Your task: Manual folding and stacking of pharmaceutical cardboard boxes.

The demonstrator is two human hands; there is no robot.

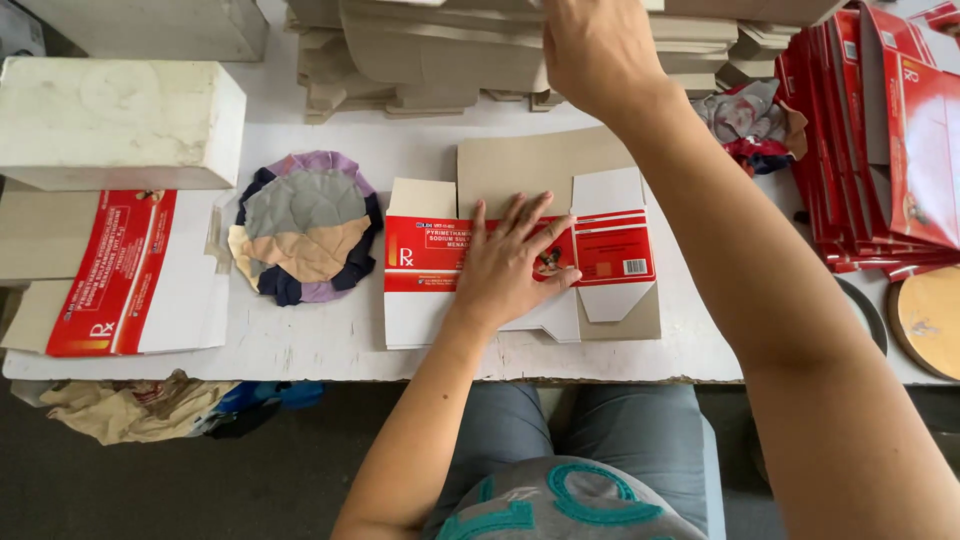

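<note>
A flat red-and-white carton blank (610, 250) lies on the white table (330, 340) in front of me, with a brown cardboard sheet under its far side. My left hand (505, 265) presses flat on the blank's middle, fingers spread. My right hand (595, 45) reaches far forward to a stack of brown cardboard pieces (430, 50) at the back; its fingertips run off the top edge, so what they touch is hidden.
A stack of flat red-and-white blanks (115, 270) lies at the left under a white block (110, 120). A round patchwork cloth pad (305, 225) sits beside it. Folded red cartons (880, 130) stand stacked at the right, with a crumpled rag (750, 120) and a round wooden disc (930, 320).
</note>
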